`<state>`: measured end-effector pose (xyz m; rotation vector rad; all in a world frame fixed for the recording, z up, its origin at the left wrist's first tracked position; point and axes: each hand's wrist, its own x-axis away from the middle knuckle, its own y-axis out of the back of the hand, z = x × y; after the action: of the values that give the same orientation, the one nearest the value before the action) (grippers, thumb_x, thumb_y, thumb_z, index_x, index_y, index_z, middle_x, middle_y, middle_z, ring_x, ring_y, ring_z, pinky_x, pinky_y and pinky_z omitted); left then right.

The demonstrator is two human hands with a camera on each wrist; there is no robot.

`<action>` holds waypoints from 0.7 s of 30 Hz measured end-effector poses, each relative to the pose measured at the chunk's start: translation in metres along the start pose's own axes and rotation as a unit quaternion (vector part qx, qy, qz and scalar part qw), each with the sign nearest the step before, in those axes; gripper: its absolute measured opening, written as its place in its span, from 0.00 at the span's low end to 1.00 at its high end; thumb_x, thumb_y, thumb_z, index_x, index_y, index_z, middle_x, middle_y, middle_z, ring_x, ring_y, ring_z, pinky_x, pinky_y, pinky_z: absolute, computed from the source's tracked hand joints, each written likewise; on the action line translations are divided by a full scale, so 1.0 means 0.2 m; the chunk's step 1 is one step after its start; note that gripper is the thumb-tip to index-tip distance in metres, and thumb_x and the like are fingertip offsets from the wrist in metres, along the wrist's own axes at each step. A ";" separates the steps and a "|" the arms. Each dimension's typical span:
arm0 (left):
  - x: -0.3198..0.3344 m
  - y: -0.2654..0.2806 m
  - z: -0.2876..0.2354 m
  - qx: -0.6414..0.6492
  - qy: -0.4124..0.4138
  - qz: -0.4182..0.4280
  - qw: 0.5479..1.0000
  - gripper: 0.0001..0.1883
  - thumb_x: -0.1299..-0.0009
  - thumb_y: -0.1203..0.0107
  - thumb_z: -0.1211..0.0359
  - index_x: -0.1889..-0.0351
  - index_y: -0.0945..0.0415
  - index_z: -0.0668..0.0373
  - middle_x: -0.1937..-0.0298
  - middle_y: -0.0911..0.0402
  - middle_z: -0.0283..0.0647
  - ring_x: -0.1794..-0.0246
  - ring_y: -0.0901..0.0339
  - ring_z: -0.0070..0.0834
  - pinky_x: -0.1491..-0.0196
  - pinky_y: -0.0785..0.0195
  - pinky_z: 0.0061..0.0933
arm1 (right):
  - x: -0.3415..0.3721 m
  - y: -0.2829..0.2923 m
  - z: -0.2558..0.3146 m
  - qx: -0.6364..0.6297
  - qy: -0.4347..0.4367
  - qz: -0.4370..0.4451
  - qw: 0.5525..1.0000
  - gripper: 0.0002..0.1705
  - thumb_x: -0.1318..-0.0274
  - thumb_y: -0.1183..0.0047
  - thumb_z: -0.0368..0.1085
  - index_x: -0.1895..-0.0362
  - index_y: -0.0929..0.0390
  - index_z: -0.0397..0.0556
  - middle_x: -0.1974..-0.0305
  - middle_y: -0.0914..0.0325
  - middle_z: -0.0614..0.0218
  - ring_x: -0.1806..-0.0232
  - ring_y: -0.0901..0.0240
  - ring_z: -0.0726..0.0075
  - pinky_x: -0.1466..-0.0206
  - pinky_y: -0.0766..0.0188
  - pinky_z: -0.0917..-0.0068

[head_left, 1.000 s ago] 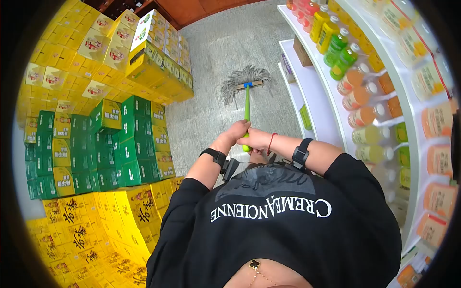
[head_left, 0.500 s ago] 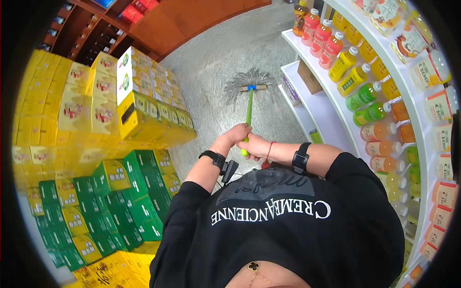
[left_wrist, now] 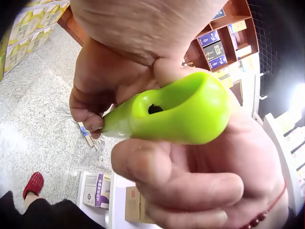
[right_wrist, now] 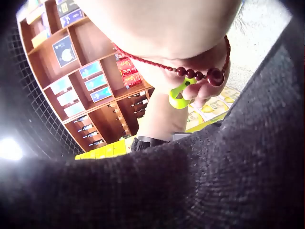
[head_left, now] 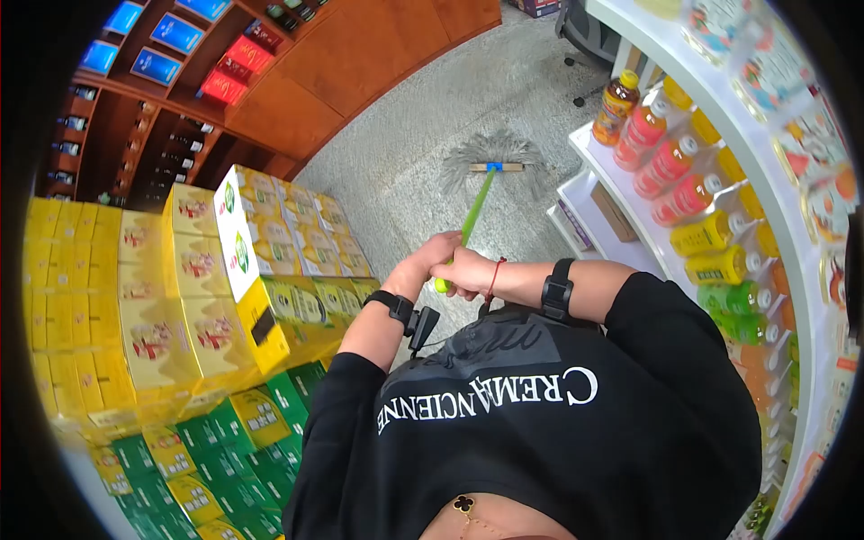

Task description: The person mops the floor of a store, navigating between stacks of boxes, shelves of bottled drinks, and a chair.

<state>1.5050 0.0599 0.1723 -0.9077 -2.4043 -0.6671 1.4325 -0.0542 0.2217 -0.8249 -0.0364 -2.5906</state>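
Observation:
Both of my hands hold the bright green handle (head_left: 478, 209) of a mop. My left hand (head_left: 430, 258) grips it a little farther down the shaft, and my right hand (head_left: 472, 270) is curled round it near the top, a red beaded bracelet on that wrist. The hollow rounded handle end (left_wrist: 190, 112) sticks out between the hands in the left wrist view. The grey string mop head (head_left: 493, 155) lies fanned on the floor ahead, below a blue clamp. In the right wrist view, the wrist and dark cloth hide most of the right hand.
Stacked yellow cartons (head_left: 171, 297) and green cartons (head_left: 225, 450) line the left. White shelves (head_left: 576, 148) with drink bottles stand along the right. A wooden cabinet (head_left: 360, 63) is at the far left, and a wheeled chair (head_left: 589, 40) is at the back right. Grey floor (head_left: 387, 171) runs between.
The view has shifted forward along the aisle, bringing the cabinet and chair into sight. The mop head has moved slightly right in view, and the handle now slants; both hands keep their hold.

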 end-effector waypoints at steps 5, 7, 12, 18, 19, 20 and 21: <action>-0.22 0.28 -0.19 0.009 0.012 0.034 0.999 0.18 0.32 0.61 0.64 0.49 0.34 0.65 0.60 0.26 0.42 0.61 0.30 0.27 0.57 0.36 0.29 | -0.31 0.17 0.21 0.010 -0.018 -0.026 0.999 0.20 0.52 0.51 0.47 0.74 0.26 0.39 0.84 0.28 0.62 0.90 0.37 0.73 0.89 0.40 0.76; -0.43 0.41 -0.11 -0.015 -0.029 0.017 0.999 0.18 0.32 0.62 0.64 0.49 0.33 0.65 0.60 0.26 0.42 0.61 0.30 0.27 0.57 0.36 0.29 | -0.39 0.24 0.37 0.006 -0.011 -0.023 1.000 0.20 0.53 0.51 0.47 0.73 0.26 0.39 0.84 0.28 0.62 0.90 0.37 0.73 0.89 0.40 0.76; -0.71 0.74 -0.26 -0.040 -0.022 0.050 0.998 0.18 0.32 0.62 0.63 0.50 0.32 0.64 0.61 0.26 0.41 0.61 0.30 0.27 0.58 0.36 0.29 | -0.79 0.37 0.52 -0.027 0.002 -0.051 0.998 0.20 0.53 0.51 0.47 0.71 0.27 0.38 0.83 0.27 0.61 0.89 0.36 0.73 0.88 0.37 0.75; -1.08 1.24 -0.33 0.012 0.008 0.099 0.995 0.17 0.32 0.62 0.63 0.50 0.33 0.62 0.62 0.26 0.41 0.65 0.29 0.27 0.61 0.34 0.29 | -1.31 0.47 0.84 -0.066 0.011 -0.072 0.995 0.19 0.54 0.49 0.46 0.72 0.27 0.38 0.84 0.27 0.60 0.91 0.37 0.73 0.90 0.39 0.74; -1.14 1.31 -0.34 -0.012 -0.013 0.090 0.996 0.15 0.33 0.63 0.63 0.57 0.31 0.63 0.65 0.26 0.42 0.65 0.29 0.28 0.63 0.35 0.30 | -1.37 0.50 0.90 -0.067 0.011 -0.079 0.995 0.19 0.54 0.49 0.46 0.72 0.27 0.38 0.84 0.27 0.60 0.91 0.37 0.73 0.90 0.39 0.74; -1.22 1.39 -0.34 -0.036 -0.027 0.079 0.996 0.14 0.33 0.63 0.63 0.64 0.30 0.64 0.67 0.26 0.42 0.66 0.29 0.29 0.64 0.35 0.32 | -1.45 0.52 0.95 -0.069 0.005 -0.081 0.994 0.19 0.54 0.49 0.46 0.72 0.27 0.38 0.84 0.27 0.61 0.92 0.37 0.73 0.91 0.39 0.74; -1.30 1.47 -0.37 -0.042 -0.027 0.089 0.995 0.14 0.33 0.63 0.63 0.64 0.30 0.64 0.67 0.26 0.42 0.66 0.29 0.29 0.64 0.35 0.32 | -1.50 0.54 1.00 -0.075 -0.001 -0.089 0.993 0.19 0.54 0.49 0.45 0.72 0.27 0.39 0.85 0.28 0.61 0.92 0.38 0.73 0.91 0.40 0.74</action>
<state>1.9019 0.0891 0.1561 -1.1726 -2.3216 -0.6888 1.8056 -0.0088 0.2085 -0.9164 0.0886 -2.7871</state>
